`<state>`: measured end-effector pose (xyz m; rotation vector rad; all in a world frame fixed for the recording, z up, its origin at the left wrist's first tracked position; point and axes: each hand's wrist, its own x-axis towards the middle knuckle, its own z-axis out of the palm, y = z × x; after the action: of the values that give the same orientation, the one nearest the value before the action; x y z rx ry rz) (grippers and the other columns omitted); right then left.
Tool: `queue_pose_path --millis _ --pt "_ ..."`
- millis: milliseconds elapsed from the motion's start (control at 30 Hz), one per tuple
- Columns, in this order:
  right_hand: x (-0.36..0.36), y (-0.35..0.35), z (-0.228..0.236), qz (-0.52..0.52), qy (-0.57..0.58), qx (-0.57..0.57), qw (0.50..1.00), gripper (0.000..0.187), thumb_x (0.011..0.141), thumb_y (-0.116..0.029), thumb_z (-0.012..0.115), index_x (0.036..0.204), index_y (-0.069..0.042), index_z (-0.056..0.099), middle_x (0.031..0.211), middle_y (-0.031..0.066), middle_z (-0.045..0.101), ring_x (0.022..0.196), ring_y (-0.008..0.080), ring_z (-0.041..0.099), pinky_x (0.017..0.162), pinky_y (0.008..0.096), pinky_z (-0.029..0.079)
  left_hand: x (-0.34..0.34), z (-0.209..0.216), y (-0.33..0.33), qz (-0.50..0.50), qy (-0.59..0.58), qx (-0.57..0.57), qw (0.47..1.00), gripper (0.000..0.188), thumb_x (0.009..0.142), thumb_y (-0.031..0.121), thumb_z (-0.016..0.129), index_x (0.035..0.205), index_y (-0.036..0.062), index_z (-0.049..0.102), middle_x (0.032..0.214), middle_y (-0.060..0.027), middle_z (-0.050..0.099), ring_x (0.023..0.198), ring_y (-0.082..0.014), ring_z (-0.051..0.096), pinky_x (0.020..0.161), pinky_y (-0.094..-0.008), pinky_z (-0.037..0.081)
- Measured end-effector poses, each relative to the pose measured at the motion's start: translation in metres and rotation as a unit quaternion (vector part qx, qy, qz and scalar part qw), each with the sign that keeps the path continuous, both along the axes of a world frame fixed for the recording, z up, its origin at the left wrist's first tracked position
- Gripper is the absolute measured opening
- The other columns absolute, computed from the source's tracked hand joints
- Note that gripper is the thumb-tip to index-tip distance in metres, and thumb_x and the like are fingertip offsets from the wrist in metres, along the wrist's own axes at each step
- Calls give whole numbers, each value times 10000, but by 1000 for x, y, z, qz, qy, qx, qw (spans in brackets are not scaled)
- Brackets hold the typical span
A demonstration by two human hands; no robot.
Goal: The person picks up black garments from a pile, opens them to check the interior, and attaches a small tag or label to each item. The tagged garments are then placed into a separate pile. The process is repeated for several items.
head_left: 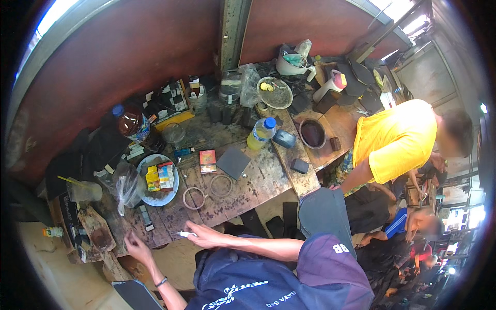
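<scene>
1. Pinching a small white slip [186,234] between thumb and fingers, the right hand [205,236] is nearly closed, and the slip pokes out toward its left. I can't make out what the slip is made of.
2. Off to its left, well apart, I have the left hand [138,248] at the near edge of the wooden table [258,194], its fingers loosely curled. I cannot tell whether it has hold of anything; the fingertips are too small and blurred from where I sit.
3. As far as I can judge, handling the slip is under way: picking it up is done, since it sits in the right hand's grip. Setting it down or letting it go is not done. The hands do not meet, so I see nothing passed between them.
4. Just beyond the left hand, a slim grey-and-white item [146,219] lies untouched on the boards. Farther beyond it is the pale blue plate [176,192], bearing a yellow packet [153,179] and a red-and-white packet [166,176], neither of them in a hand.
5. Beyond the right hand, I see a tan ring [195,199], then a second ring [230,185] and a flat dark block [233,163]; no hand touches these. I cannot tell whether any of them belongs to this work.
</scene>
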<state>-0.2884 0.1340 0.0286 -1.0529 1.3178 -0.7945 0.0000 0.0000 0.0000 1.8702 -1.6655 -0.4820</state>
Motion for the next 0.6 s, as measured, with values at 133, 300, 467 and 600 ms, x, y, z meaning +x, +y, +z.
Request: queue_pose_path --millis 133,300,467,600 --pt "28 25 -4 85 29 44 995 333 1012 -272 579 1219 -10 576 947 264 713 874 406 735 734 529 537 34 42 37 -5 -1 -63 998 255 1071 235 639 1196 14 661 850 -45 590 734 -145 495 652 -315 421" --pt "99 45 -27 229 99 10 968 298 921 -246 620 1059 15 661 929 291 720 939 504 704 808 600 535 127 44 148 53 -12 -50 997 324 1081 282 629 990 -28 611 793 -69 521 705 -222 457 653 -376 413" --pt "195 71 -40 285 132 -56 948 248 941 -233 617 1089 -42 674 946 261 729 931 487 699 807 599 536 234 -52 364 153 42 -16 987 211 1014 164 634 900 -11 609 810 -103 612 736 -257 567 724 -386 495" --pt "277 113 -58 351 197 -77 912 295 943 -272 631 1103 -37 710 982 261 735 956 476 706 835 582 553 278 -154 562 290 167 196 922 135 955 119 648 990 0 702 901 -122 718 780 -224 644 737 -406 537"
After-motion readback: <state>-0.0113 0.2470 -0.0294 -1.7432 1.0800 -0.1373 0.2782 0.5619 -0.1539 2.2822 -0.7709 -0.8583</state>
